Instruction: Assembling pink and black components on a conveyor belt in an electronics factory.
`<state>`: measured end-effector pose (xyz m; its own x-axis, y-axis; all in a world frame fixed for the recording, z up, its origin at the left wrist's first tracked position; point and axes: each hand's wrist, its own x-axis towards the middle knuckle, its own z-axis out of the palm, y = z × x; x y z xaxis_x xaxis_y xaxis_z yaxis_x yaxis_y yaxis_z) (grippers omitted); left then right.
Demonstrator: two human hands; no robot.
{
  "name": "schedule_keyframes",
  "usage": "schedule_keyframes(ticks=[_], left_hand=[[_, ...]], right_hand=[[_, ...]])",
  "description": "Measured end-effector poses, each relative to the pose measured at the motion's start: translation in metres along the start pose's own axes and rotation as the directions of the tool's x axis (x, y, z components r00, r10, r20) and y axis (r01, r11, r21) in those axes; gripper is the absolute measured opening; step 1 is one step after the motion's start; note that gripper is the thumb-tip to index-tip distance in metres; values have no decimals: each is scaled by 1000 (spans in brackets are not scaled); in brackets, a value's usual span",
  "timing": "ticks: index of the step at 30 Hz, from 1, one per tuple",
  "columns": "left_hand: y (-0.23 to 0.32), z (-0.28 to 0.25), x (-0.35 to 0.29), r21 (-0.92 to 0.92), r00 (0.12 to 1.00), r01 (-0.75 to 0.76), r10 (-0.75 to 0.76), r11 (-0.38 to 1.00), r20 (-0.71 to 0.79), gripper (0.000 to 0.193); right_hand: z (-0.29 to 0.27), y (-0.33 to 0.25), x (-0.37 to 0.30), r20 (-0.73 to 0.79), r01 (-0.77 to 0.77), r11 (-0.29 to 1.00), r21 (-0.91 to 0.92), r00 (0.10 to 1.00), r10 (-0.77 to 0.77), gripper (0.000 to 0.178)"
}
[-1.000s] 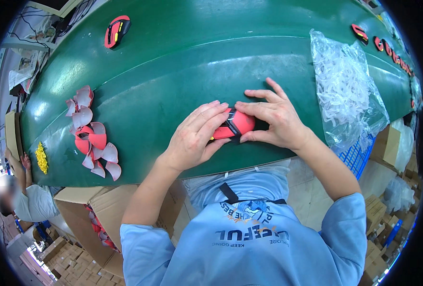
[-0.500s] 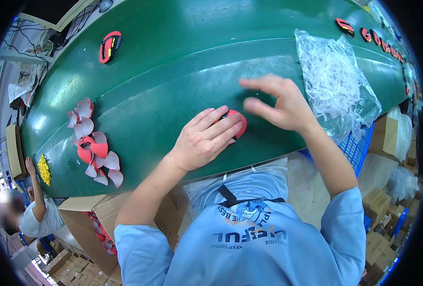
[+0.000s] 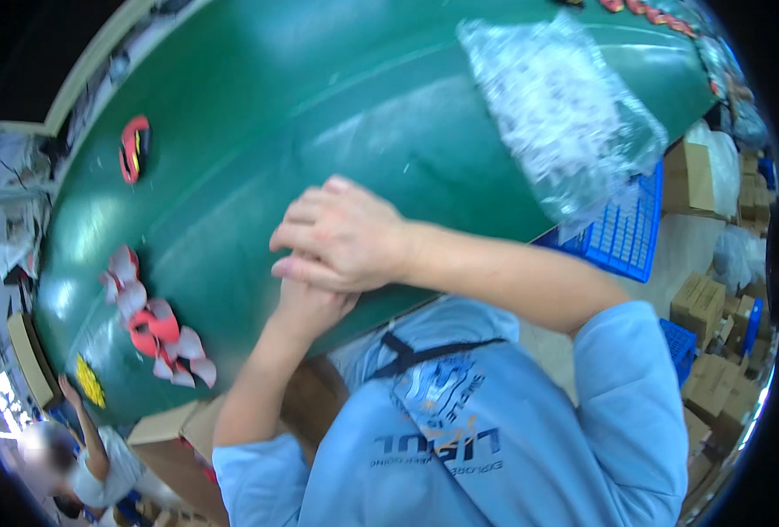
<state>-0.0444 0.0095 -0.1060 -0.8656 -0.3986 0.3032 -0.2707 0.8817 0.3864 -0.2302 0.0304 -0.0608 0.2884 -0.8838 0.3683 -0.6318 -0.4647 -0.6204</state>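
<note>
My right hand [image 3: 347,235] lies over my left hand [image 3: 312,307], its bent fingers closed across the back of it. Only the wrist and lower part of the left hand show; its fingers are covered. Both are at the near part of the green worktop [image 3: 257,198]. The red rounded piece seen under the left hand earlier is hidden now. Left of the hands lies a loose pile of curved red shells [image 3: 155,330] with pale insides. Farther back on the left is a red and black oval piece [image 3: 133,149] with yellow marks.
A clear bag of whitish plastic pieces [image 3: 552,110] lies at right, above a blue crate [image 3: 622,224]. Yellow small parts [image 3: 90,381] sit far left by a co-worker's arm [image 3: 97,450]. An open carton [image 3: 174,439] stands at the near edge. Red pieces [image 3: 648,12] line the far right.
My right hand has come left and down from the air onto my left hand. The red piece has gone out of sight beneath them. The whole view has shifted.
</note>
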Motion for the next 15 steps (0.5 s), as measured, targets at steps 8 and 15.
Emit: schedule_keyframes(ticks=[8,15], left_hand=[[18,-8,28,-129,991,-47,30,990,-132,67],[9,-4,29,-100,977,122,-137,987,-161,81]], right_hand=[[-59,35,-15,-289,-133,719,682,854,432,52],[-69,-8,36,-465,33,860,508,851,242,52]])
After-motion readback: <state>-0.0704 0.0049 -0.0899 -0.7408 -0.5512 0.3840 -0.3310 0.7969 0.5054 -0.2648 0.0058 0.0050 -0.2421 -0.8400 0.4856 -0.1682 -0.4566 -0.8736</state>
